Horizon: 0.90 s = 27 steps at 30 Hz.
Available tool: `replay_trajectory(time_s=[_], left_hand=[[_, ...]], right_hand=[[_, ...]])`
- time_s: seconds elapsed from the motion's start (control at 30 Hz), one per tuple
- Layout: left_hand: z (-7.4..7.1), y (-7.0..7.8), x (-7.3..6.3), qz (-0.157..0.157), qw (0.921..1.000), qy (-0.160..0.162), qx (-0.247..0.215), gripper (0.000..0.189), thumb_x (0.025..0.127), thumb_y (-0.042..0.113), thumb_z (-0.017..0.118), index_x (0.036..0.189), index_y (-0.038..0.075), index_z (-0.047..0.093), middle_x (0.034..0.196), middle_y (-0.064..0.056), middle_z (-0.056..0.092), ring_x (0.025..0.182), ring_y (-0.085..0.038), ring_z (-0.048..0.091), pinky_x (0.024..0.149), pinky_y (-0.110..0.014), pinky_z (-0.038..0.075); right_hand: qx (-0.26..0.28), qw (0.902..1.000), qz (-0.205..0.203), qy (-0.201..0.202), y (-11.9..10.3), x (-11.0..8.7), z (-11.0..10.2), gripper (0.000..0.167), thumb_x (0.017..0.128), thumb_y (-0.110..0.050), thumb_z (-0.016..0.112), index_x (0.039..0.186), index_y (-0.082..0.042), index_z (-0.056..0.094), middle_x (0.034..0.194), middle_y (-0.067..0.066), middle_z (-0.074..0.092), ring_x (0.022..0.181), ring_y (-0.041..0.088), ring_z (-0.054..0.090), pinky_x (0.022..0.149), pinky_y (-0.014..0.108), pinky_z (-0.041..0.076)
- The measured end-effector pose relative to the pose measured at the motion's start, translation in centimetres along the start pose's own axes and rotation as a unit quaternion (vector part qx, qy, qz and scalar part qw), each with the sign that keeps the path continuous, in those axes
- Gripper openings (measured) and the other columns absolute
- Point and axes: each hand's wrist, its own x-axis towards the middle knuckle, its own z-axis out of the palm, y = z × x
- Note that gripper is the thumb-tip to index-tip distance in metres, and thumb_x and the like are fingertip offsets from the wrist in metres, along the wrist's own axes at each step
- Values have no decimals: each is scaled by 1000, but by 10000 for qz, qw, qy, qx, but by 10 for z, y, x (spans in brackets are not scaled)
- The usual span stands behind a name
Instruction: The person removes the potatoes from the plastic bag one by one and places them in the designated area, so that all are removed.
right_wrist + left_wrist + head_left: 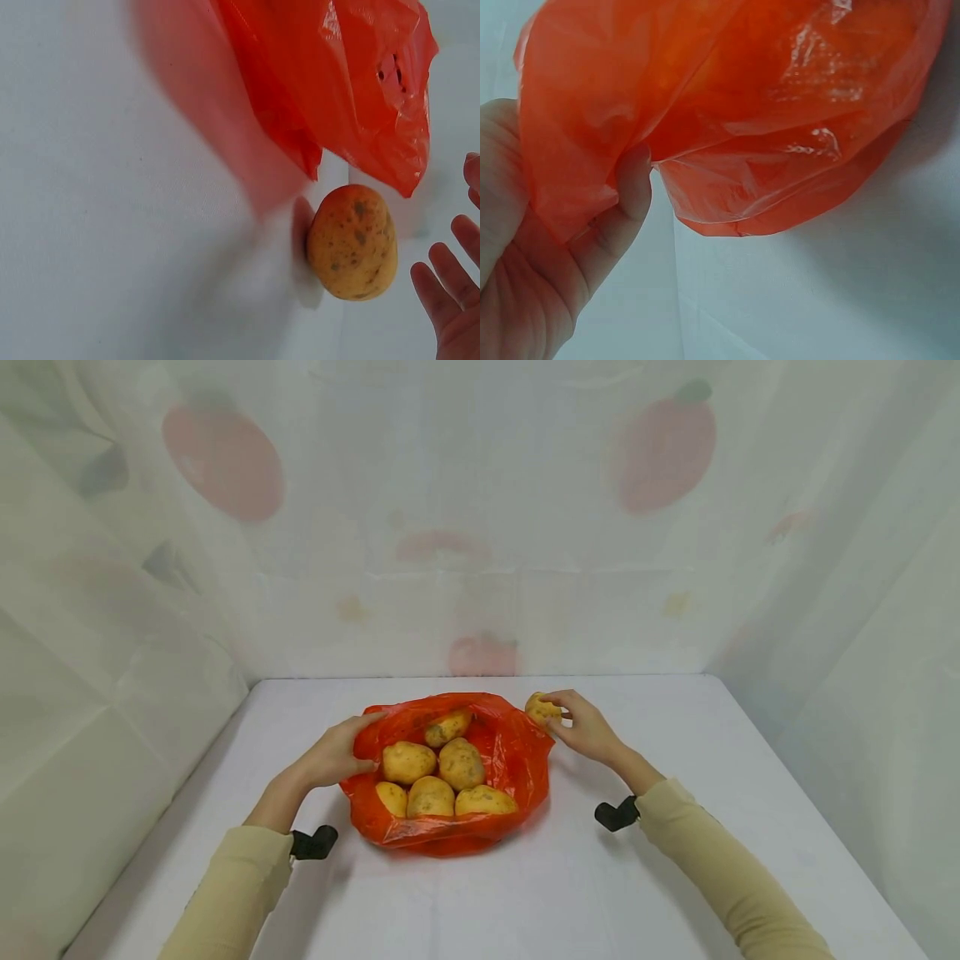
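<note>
A red plastic bag [528,768] lies with its mouth spread wide, and several potatoes [461,764] show inside it. At the bag's left side, my left hand [341,752] grips the rim; in the left wrist view the thin plastic [570,135] runs between thumb and fingers [634,187]. A single potato [352,244] with dark spots rests on the table just outside the bag's far right edge. Beside that potato is my right hand [585,727]; in the right wrist view its fingers [450,274] are spread and apart from the potato.
The table [480,910] has a white cover. Behind it hangs a pale curtain [480,610] with faded fruit prints, and more cloth closes off the left and right sides. A black wrist mount [315,843] sticks out from each sleeve.
</note>
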Motion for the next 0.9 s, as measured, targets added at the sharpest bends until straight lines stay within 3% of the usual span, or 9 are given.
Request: replay_trajectory(time_s=[0.37, 0.63, 0.9], left_hand=[[1, -1, 2, 35, 10000, -15, 25, 77, 78, 10, 72, 143, 12, 31, 138, -22, 38, 121, -41, 41, 90, -53, 46], [2, -2, 3, 63, 9999, 48, 71, 77, 78, 10, 72, 143, 12, 31, 139, -21, 38, 123, -40, 39, 95, -56, 40], [2, -2, 3, 22, 10000, 5, 81, 78, 78, 10, 72, 144, 13, 30, 140, -21, 37, 123, -40, 39, 94, -56, 41]], right_hand=[[314, 9982, -430, -265, -20, -1, 1, 34, 86, -7, 63, 118, -3, 56, 119, 17, 55, 104, 33, 57, 82, 42, 53], [606, 9919, -1009, -473, -34, -1, 5, 37, 84, -5, 65, 118, 1, 55, 114, 18, 54, 102, 33, 57, 79, 40, 54], [502, 9914, -797, -908, -47, -4, 8, 41, 84, -10, 67, 123, -7, 54, 113, 16, 55, 106, 32, 58, 83, 39, 53]])
